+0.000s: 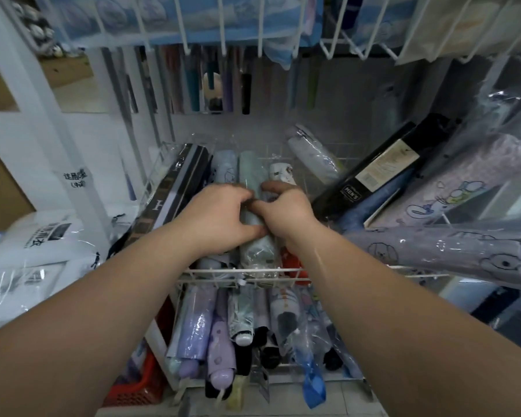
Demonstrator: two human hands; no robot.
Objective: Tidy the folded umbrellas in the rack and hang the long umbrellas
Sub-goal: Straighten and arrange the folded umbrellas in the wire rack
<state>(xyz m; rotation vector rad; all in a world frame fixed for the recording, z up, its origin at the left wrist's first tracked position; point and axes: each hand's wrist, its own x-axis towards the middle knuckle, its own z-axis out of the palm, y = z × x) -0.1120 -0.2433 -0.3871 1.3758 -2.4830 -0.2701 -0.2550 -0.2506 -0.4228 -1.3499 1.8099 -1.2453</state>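
Reaching forward from the lower corners of the view, both bare forearms converge over the middle wire basket (238, 270) of the rack. The hands meet knuckle to knuckle, both clamped on one mint-green folded umbrella (251, 168). The left hand (223, 218) lies palm down with its fingers curled over the umbrella's left side. The right hand (283, 212) wraps it from the right, thumb stretched across the top.

The mint-green folded umbrella lies lengthwise in the basket, running from the front rim toward the back. It is sheathed in clear, glossy plastic, and its near end rests against the front rim. Just beside it on the left lies a pale blue folded umbrella (224, 170), and past that a dark boxed umbrella (175, 188) along the basket's left edge. On its right is a white printed umbrella (280, 173). A black sleeved umbrella (373, 173) marked MEN'S leans over the basket's right edge. Long umbrellas (193, 82) hang behind the rack.
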